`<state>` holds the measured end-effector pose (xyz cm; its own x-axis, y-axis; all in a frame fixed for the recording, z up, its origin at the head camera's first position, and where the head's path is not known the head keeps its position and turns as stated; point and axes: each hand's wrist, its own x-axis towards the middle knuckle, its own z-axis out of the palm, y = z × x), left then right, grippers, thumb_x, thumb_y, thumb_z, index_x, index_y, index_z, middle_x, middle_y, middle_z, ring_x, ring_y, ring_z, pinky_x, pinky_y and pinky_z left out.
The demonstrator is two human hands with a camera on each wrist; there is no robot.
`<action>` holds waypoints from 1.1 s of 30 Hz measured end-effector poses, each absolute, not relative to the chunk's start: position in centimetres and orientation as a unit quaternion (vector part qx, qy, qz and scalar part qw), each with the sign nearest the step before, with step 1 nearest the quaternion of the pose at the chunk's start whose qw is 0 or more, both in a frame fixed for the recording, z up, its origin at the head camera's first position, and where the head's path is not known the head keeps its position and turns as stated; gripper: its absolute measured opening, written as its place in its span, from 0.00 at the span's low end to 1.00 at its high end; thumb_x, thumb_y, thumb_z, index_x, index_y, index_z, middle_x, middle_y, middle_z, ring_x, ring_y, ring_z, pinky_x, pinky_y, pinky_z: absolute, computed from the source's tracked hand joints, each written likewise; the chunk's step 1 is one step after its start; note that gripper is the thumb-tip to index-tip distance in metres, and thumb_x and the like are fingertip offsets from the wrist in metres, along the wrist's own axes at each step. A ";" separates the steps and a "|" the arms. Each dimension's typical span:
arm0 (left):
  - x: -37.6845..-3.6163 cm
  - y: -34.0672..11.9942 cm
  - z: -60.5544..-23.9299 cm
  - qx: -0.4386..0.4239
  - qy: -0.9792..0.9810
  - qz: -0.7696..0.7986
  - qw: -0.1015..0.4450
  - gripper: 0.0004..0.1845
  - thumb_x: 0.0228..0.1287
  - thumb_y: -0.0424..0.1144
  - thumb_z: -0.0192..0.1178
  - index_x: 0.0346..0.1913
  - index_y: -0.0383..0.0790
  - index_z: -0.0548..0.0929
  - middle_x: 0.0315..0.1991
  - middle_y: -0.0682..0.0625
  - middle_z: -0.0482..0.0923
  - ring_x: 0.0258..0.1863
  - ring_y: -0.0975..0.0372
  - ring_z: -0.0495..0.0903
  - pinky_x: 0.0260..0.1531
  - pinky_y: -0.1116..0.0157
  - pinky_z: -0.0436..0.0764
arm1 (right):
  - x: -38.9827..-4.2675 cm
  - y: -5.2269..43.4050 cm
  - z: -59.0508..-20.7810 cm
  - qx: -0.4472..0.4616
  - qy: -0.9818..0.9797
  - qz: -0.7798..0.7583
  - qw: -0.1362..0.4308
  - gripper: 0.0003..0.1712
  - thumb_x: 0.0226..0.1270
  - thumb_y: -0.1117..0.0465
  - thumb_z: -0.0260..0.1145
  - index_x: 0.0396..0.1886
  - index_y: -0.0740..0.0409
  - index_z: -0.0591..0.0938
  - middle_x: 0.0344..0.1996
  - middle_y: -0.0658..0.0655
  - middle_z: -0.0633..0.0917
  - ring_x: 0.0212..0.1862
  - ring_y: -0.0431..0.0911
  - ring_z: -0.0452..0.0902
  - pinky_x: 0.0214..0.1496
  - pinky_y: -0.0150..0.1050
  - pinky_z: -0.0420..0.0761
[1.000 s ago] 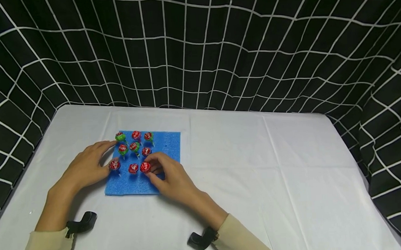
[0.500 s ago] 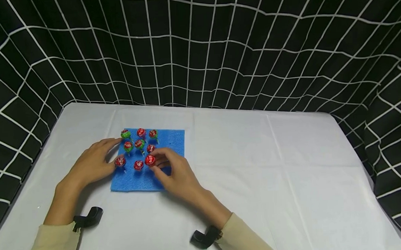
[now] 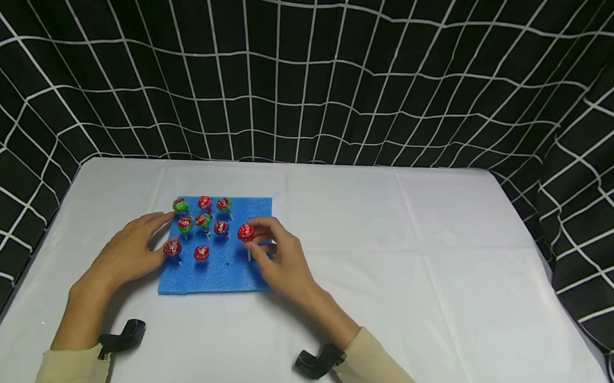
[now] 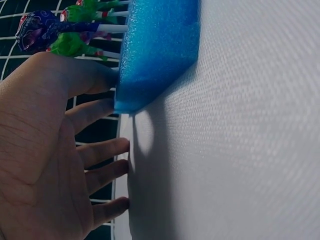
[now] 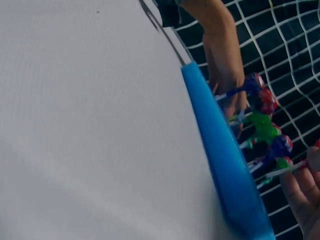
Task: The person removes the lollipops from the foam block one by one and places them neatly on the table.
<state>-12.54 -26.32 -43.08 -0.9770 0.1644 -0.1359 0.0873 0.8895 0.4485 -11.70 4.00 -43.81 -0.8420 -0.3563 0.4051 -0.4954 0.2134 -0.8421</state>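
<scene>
A blue foam board (image 3: 213,280) lies on the table with several wrapped lollipops (image 3: 202,220) standing in it on white sticks. Between thumb and fingers, my right hand (image 3: 285,264) pinches a red-wrapped lollipop (image 3: 245,233) over the board's right part; its white stick points down. A small dark spot shows in the foam left of that stick. My left hand (image 3: 127,253) rests at the board's left edge, fingers spread and fairly straight. In the left wrist view, its thumb is at the foam's side (image 4: 150,60), and other fingertips reach down to the cloth.
A white cloth (image 3: 393,279) with fold lines covers the table. Black fabric with a white grid (image 3: 302,83) hangs around the back and sides. Each wrist carries a black camera mount (image 3: 123,336). The nearest lollipop to my left thumb is a dark red one (image 3: 173,247).
My right hand has moved right with the red lollipop, away from the front row, and its stick now shows. My left hand stays at the board's edge. The head view has shifted slightly.
</scene>
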 end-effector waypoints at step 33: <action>-12.3 -26.1 -43.1 0.062 0.969 0.219 0.094 0.41 0.62 0.36 0.59 0.81 0.35 0.64 0.80 0.28 0.61 0.79 0.29 0.57 0.75 0.25 0.57 | -12.9 8.7 -44.4 0.166 -0.807 0.565 0.051 0.24 0.68 0.76 0.67 0.63 0.66 0.78 0.48 0.65 0.89 0.44 0.52 0.87 0.43 0.36 0.91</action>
